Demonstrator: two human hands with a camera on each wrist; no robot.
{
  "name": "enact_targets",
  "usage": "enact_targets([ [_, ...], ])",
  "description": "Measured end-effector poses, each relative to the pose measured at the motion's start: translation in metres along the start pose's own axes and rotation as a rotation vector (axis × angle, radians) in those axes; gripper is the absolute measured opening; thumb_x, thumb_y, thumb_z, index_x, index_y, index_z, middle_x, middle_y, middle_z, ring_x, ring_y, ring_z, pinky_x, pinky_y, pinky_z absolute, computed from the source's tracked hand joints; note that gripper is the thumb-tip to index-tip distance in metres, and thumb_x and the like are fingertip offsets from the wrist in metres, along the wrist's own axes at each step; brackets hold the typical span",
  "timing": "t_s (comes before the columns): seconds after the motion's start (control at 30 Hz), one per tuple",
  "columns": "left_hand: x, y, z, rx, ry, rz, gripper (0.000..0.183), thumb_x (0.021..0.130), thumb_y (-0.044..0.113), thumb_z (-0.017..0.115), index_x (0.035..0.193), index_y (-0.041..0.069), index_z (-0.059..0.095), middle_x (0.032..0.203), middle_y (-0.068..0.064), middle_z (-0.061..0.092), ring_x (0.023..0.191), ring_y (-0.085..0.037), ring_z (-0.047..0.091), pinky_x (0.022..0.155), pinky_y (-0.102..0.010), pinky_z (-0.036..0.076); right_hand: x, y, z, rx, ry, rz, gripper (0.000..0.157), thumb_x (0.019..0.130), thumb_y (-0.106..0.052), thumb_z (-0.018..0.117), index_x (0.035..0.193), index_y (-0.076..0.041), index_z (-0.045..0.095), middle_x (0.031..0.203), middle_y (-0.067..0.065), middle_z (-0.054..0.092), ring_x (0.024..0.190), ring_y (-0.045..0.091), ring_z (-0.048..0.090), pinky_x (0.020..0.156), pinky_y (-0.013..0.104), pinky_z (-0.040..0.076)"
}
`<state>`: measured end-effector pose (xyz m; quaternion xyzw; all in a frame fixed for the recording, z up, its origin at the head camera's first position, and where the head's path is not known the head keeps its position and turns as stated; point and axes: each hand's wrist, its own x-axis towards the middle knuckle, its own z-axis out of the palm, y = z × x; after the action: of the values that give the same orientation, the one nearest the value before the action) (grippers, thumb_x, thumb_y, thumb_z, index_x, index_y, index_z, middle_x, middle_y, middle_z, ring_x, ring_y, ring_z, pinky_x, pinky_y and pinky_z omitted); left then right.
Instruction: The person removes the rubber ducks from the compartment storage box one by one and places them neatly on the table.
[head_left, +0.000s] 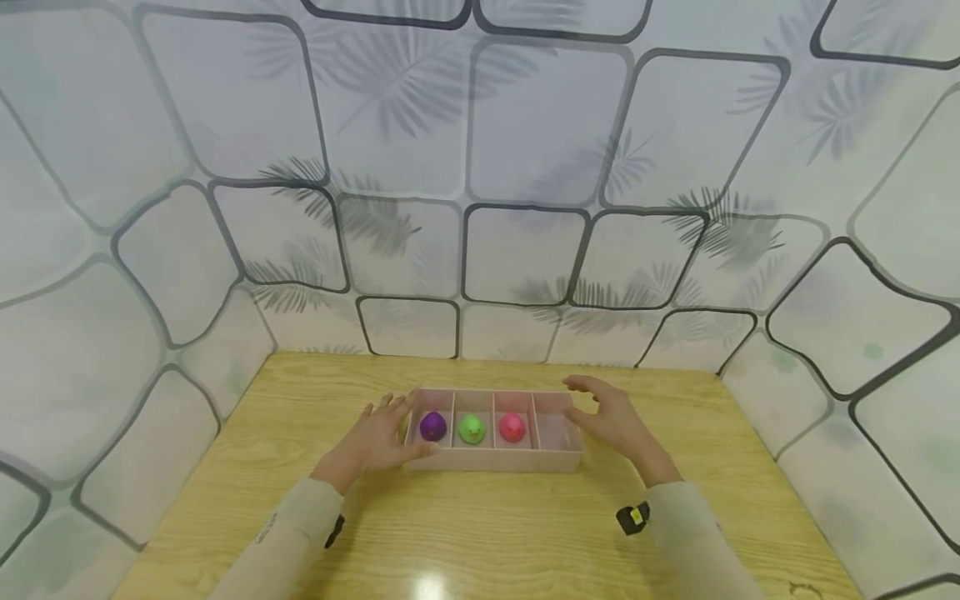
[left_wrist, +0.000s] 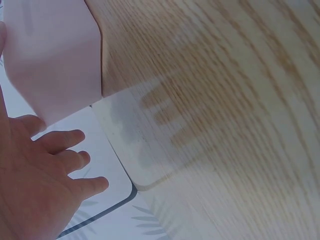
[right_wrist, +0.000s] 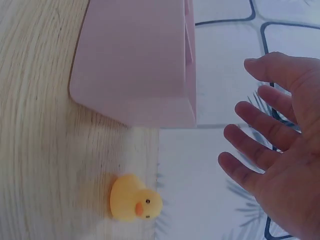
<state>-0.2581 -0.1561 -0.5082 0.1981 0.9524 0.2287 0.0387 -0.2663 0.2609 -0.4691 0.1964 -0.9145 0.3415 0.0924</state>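
A pale pink divided box [head_left: 495, 460] sits on the table with small toy ducks in its compartments: purple [head_left: 432, 427] at the left, green [head_left: 472, 429] next to it, then pink [head_left: 512, 427]. The rightmost compartment [head_left: 553, 425] holds nothing. My left hand [head_left: 378, 437] lies along the box's left end, thumb at the front rim, index fingertip right at the corner, other fingers spread. Fingers apart, my right hand [head_left: 615, 421] hovers by the right end, thumb overlapping the rim in the head view. A yellow duck [right_wrist: 132, 198] stands on the table beyond that end, hidden in the head view.
The wood-grain table [head_left: 480, 533] meets a patterned backdrop [head_left: 525, 250] behind the box and on both sides. Each wrist wears a dark strap, with a small black device [head_left: 633, 517] showing at the right one.
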Motion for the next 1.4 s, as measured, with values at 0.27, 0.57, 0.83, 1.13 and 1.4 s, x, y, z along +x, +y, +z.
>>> enact_targets([
  [0.27,0.0,0.0,-0.001,-0.012,0.0,-0.003,0.112,0.09,0.076,0.064,0.169,0.009,0.023,0.165,-0.028,0.039,0.155,-0.057,0.026,0.124,-0.077,0.017,0.004,-0.007,0.018,0.088,-0.022,-0.031,0.044,0.097,-0.016,0.076,0.137,-0.003,0.066,0.132,0.017,0.073,0.122,0.039,0.067,0.096,0.06,0.056],
  [0.57,0.0,0.0,0.0,-0.008,0.003,0.0,0.111,0.09,0.076,0.064,0.169,0.009,0.023,0.164,-0.028,0.04,0.154,-0.058,0.028,0.124,-0.077,0.018,0.007,-0.017,0.034,0.136,-0.062,0.012,0.043,0.095,-0.012,0.077,0.136,-0.003,0.066,0.131,0.018,0.073,0.123,0.041,0.068,0.102,0.062,0.055],
  [0.83,0.0,-0.001,0.0,-0.001,0.013,0.009,0.111,0.09,0.075,0.064,0.168,0.007,0.024,0.163,-0.028,0.041,0.153,-0.058,0.03,0.122,-0.078,0.02,0.008,-0.021,0.043,0.23,-0.196,0.049,0.052,0.097,-0.01,0.075,0.145,0.0,0.058,0.142,0.024,0.065,0.127,0.046,0.065,0.105,0.06,0.056],
  [1.13,0.0,0.001,-0.001,-0.003,0.003,0.009,0.11,0.091,0.075,0.063,0.169,0.009,0.023,0.164,-0.028,0.04,0.154,-0.058,0.029,0.123,-0.077,0.019,0.015,-0.023,0.056,0.201,-0.241,-0.082,0.057,0.089,0.0,0.076,0.145,-0.001,0.061,0.14,0.02,0.068,0.123,0.041,0.065,0.108,0.062,0.053],
  [1.4,-0.001,0.002,-0.002,-0.002,0.006,0.014,0.11,0.09,0.074,0.065,0.168,0.009,0.024,0.164,-0.028,0.04,0.153,-0.058,0.029,0.123,-0.078,0.02,0.018,-0.02,0.066,0.115,-0.237,-0.171,0.059,0.088,0.002,0.078,0.144,-0.004,0.062,0.136,0.018,0.071,0.12,0.04,0.069,0.103,0.062,0.055],
])
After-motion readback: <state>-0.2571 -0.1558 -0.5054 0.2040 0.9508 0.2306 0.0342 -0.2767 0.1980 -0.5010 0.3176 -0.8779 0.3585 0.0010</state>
